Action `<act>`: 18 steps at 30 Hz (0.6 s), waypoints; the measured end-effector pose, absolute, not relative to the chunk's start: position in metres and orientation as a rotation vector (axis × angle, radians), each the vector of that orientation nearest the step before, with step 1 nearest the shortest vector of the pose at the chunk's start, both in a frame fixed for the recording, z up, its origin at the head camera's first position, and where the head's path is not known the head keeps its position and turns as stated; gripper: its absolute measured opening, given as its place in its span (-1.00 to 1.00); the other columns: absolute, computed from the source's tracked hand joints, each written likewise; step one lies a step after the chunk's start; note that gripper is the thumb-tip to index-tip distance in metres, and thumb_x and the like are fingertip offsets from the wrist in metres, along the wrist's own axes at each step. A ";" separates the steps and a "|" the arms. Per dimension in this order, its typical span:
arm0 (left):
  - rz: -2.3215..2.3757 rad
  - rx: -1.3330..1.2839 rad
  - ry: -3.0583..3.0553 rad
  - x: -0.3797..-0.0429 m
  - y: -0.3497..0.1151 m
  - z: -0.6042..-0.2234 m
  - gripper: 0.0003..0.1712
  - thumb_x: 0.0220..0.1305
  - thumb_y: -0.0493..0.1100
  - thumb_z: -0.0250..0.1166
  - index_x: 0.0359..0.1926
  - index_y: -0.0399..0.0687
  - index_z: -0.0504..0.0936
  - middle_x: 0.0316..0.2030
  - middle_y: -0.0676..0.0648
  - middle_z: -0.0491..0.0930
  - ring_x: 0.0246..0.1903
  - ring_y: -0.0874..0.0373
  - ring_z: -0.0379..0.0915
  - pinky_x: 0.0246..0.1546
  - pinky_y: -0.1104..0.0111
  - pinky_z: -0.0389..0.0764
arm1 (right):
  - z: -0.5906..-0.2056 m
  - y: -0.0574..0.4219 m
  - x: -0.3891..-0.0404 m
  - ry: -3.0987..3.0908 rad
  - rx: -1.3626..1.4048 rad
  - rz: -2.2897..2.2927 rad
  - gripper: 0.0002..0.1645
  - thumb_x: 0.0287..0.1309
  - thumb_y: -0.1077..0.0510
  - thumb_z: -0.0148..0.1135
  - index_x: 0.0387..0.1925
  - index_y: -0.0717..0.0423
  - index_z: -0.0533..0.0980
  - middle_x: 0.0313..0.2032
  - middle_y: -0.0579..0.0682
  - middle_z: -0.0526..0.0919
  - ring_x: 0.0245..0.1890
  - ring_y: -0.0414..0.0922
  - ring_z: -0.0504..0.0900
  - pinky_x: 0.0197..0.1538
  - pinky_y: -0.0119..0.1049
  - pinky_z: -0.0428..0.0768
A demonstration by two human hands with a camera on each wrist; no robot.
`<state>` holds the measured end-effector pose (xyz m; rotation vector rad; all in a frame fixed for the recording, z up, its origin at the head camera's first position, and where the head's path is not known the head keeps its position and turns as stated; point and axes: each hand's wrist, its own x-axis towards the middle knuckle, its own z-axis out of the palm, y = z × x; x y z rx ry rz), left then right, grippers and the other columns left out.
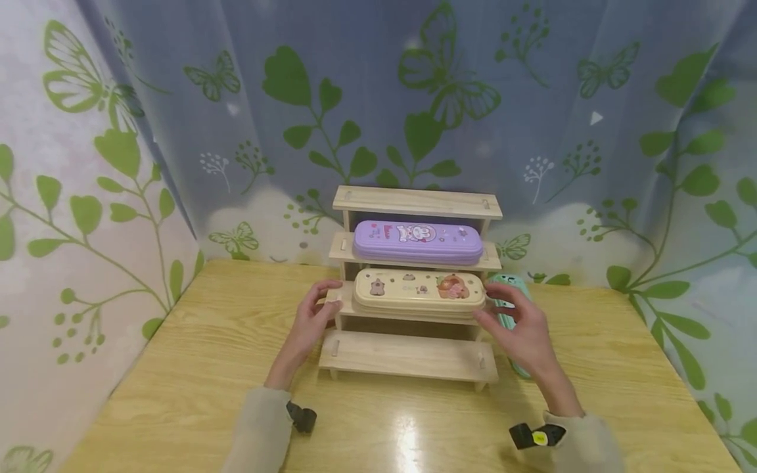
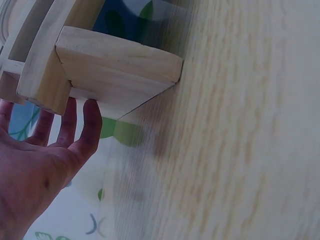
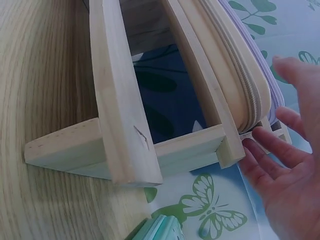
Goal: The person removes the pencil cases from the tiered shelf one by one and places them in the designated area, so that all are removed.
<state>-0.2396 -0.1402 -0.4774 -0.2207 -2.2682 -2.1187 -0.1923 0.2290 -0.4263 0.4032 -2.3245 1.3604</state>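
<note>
A stepped wooden shelf [image 1: 408, 355] stands on the table. On its middle tiers lie a purple zip pencil case [image 1: 414, 242] and, one tier lower and in front, a cream zip pencil case [image 1: 408, 292] with bear pictures. My left hand [image 1: 310, 316] holds the left end of the cream case's tier, thumb over the top. In the left wrist view its fingertips [image 2: 91, 106] reach behind the wood. At the right end of that tier, my right hand [image 1: 520, 322] is spread around the corner beside the cream case, fingertips close to the wood.
A mint green pencil case [image 1: 511, 299] lies on the table at the shelf's right side, partly behind my right hand. The wood-grain table [image 1: 230, 315] runs back to a curtain [image 1: 367, 98] printed with leaves and butterflies, which also hangs at both sides.
</note>
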 end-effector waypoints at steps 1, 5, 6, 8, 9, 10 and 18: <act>-2.122 -0.217 -2.267 -0.239 -0.140 -0.477 -0.56 0.43 -0.28 0.14 0.30 -0.05 0.45 0.29 -0.21 0.37 0.00 0.07 0.52 0.16 -0.02 0.65 | -0.426 0.229 -0.193 -2.337 0.400 1.355 -0.43 0.19 0.28 0.43 0.23 0.18 0.52 0.14 0.10 0.64 0.05 -0.36 0.56 0.03 -0.57 0.60; -2.130 -0.207 -2.269 -0.239 -0.140 -0.476 -0.56 0.43 -0.28 0.14 0.30 -0.04 0.45 0.30 -0.21 0.35 -0.01 0.08 0.53 0.15 -0.02 0.66 | -0.426 0.228 -0.194 -2.410 0.381 1.306 -0.38 0.21 0.20 0.44 0.29 0.12 0.48 0.16 0.08 0.62 0.03 -0.40 0.52 0.02 -0.51 0.59; -2.132 -0.206 -2.269 -0.239 -0.140 -0.476 -0.56 0.43 -0.27 0.14 0.30 -0.04 0.45 0.31 -0.21 0.35 -0.01 0.08 0.53 0.14 -0.02 0.66 | -0.425 0.228 -0.195 -2.432 0.371 1.285 -0.36 0.21 0.17 0.44 0.31 0.11 0.47 0.16 0.07 0.62 0.03 -0.41 0.51 0.02 -0.51 0.59; -2.131 -0.207 -2.270 -0.239 -0.140 -0.476 -0.56 0.43 -0.27 0.14 0.30 -0.05 0.45 0.32 -0.22 0.34 0.00 0.07 0.52 0.13 0.00 0.67 | -0.424 0.227 -0.195 -2.472 0.349 1.250 -0.32 0.21 0.11 0.45 0.33 0.08 0.45 0.16 0.07 0.62 0.02 -0.38 0.52 0.01 -0.49 0.59; -2.130 -0.209 -2.270 -0.239 -0.140 -0.477 -0.56 0.43 -0.27 0.14 0.30 -0.05 0.45 0.32 -0.22 0.34 0.01 0.07 0.52 0.13 0.01 0.67 | -0.424 0.227 -0.195 -2.487 0.337 1.240 -0.30 0.20 0.09 0.46 0.34 0.08 0.44 0.16 0.07 0.61 0.01 -0.34 0.53 0.01 -0.49 0.58; -2.128 -0.212 -2.270 -0.239 -0.140 -0.477 -0.56 0.43 -0.27 0.14 0.30 -0.05 0.45 0.32 -0.22 0.34 0.01 0.07 0.52 0.12 0.02 0.67 | -0.424 0.226 -0.196 -2.500 0.327 1.231 -0.28 0.20 0.07 0.47 0.35 0.08 0.43 0.16 0.07 0.61 0.02 -0.30 0.54 0.01 -0.49 0.58; -2.129 -0.231 -2.254 -0.240 -0.140 -0.477 -0.56 0.44 -0.29 0.13 0.30 -0.07 0.44 0.25 -0.21 0.38 -0.04 0.12 0.53 0.09 0.04 0.69 | -0.424 0.222 -0.200 -2.556 0.291 1.195 -0.17 0.15 0.05 0.51 0.40 0.12 0.37 0.17 0.14 0.57 0.07 0.02 0.58 0.06 -0.41 0.49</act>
